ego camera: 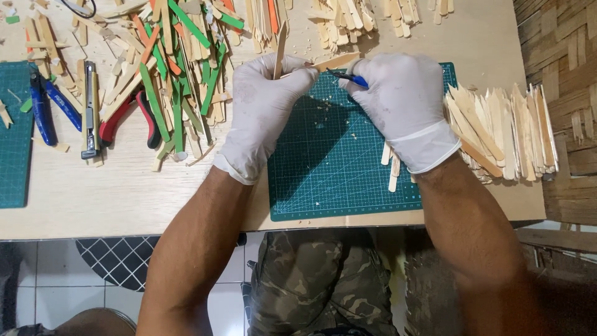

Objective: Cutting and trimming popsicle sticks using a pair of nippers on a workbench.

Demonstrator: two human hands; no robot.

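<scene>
Midway, apparently: left hand (264, 102) pinching pale flat wooden stick (329, 62) above green gridded cutting mat (336, 180), right hand (398, 99) clenching blue-handled craft knife (349, 78), shaving; trimmed sticks (504, 134) stacking rightward, coloured heap (174, 68) waiting on counter (93, 193).
</scene>
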